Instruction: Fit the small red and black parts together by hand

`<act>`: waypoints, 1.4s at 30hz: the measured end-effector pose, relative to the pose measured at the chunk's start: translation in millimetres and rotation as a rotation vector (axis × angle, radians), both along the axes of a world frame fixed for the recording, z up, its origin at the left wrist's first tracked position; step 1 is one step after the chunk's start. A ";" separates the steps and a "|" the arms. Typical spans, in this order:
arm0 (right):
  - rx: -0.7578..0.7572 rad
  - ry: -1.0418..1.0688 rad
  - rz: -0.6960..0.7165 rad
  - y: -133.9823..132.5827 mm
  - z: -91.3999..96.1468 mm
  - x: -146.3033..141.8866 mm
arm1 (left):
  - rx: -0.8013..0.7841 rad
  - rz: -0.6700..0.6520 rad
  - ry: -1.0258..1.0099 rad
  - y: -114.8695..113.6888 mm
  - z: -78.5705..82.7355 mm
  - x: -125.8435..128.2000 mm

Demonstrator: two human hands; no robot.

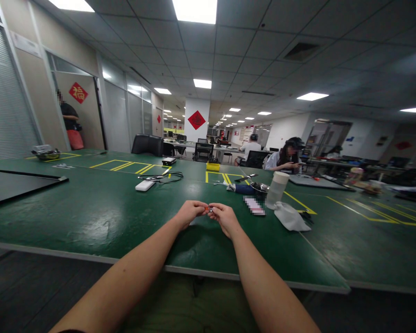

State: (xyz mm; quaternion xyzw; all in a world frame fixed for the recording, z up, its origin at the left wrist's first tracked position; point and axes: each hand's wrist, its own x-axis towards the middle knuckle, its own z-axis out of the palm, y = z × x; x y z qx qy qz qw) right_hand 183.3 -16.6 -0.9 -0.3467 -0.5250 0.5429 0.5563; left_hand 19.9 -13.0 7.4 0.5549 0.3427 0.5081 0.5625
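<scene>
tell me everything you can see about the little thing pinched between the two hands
The small item is tiny, orange-red toward the left hand and pale, perhaps silvery, toward the right hand. Both hands pinch it and hide most of it, so its shape and material cannot be told. It is held over the green table, toward its near edge.
</scene>
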 end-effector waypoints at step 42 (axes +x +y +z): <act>-0.021 0.018 -0.011 -0.3 1.1 -2.3 | -0.041 0.004 -0.034 3.5 -2.5 0.6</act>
